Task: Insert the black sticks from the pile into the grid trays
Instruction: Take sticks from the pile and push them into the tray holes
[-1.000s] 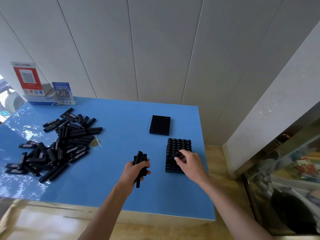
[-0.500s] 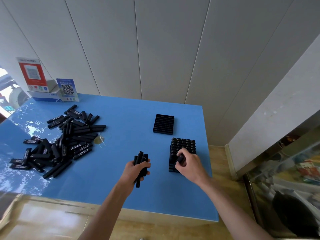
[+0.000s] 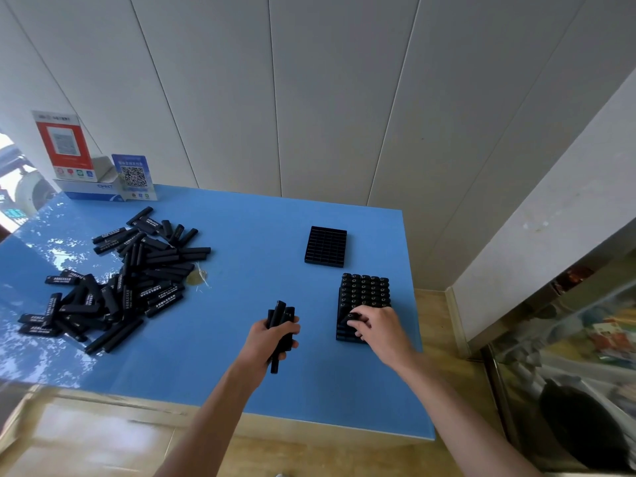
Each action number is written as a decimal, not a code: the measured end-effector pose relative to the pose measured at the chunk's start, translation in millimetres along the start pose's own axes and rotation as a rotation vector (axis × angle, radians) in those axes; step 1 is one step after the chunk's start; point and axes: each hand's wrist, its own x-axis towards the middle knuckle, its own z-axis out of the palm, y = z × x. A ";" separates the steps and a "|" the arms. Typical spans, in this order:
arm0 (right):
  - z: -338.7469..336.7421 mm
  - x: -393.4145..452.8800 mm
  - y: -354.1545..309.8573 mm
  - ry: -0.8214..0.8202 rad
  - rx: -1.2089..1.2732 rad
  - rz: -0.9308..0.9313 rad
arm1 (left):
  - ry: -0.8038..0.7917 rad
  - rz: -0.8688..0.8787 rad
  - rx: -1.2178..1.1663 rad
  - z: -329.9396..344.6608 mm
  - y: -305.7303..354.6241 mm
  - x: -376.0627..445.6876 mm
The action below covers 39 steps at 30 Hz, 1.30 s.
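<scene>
Since half a second ago, our right hand [image 3: 377, 330] has slid toward the near end of the nearer grid tray [image 3: 361, 309], and the stick it was pushing down now looks almost fully seated. Our view has also tipped slightly.

Right now the fingers of that hand curl down over the tray's near rows, fingertips [image 3: 354, 326] on the top of one black stick [image 3: 350, 317]. Whether they pinch it or only press on it, we cannot tell. The far rows of this tray are filled with upright sticks, their round ends facing up.

Our left hand [image 3: 270, 340] is just to the left of the tray, apart from it. It grips a bundle of sticks [image 3: 281, 327], fingers wrapped around them. Their long axis runs away from us and toward us, with ends showing both above and below the fist.

We judge that the next stick will come from this bundle. It lies directly left of the right hand, so a short sideways reach should be enough. The stick would then need turning upright to match the tray's slots.

Farther back sits an empty grid tray [image 3: 326, 246]. The pile of loose sticks [image 3: 120, 280] lies well apart on the left of the blue table [image 3: 241, 235], closer to our left hand.
</scene>
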 end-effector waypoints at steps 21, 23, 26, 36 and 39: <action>9.3 10.1 -12.3 0.025 -0.306 0.004 | -0.012 0.010 0.030 -1.4 -0.2 -3.0; 9.7 9.3 -11.3 0.039 -0.304 0.007 | -0.011 0.022 0.046 -0.5 0.8 -4.2; 8.4 8.5 -10.6 0.042 -0.308 0.032 | -0.006 0.034 0.050 0.4 1.8 -5.2; -7.1 -6.2 -34.3 0.094 0.280 0.028 | -0.065 -0.009 0.011 22.1 10.4 -3.0; -11.2 -3.9 -34.3 0.069 0.222 -0.037 | -0.094 0.008 0.044 32.7 12.2 -1.9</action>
